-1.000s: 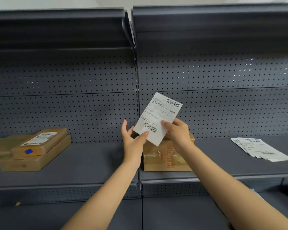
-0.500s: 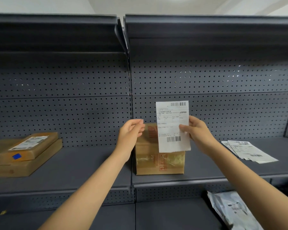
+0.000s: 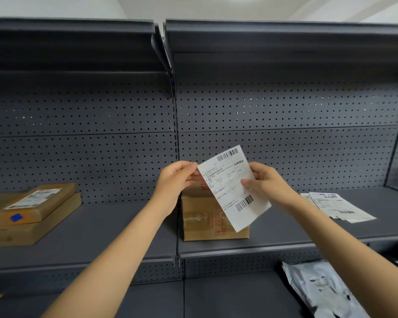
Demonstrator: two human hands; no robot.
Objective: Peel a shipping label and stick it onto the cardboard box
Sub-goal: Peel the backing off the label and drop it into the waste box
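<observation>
A white shipping label (image 3: 232, 189) with two barcodes hangs in the air, tilted, in front of a brown cardboard box (image 3: 200, 216) with red print that stands on the grey shelf (image 3: 285, 235). My right hand (image 3: 265, 183) pinches the label's right edge. My left hand (image 3: 176, 181) pinches its upper left corner between thumb and fingertips. The label covers the box's upper right part.
Two flat cardboard parcels (image 3: 30, 210) are stacked at the shelf's left, the upper one bearing a label and a blue sticker. Loose labels (image 3: 336, 205) lie on the shelf at the right. A grey plastic mailer bag (image 3: 319, 292) lies on the lower shelf, bottom right.
My left hand, which had let go half a second ago, now grips the label's upper left corner. The label has tilted from upright to slanted, and the view has shifted slightly.
</observation>
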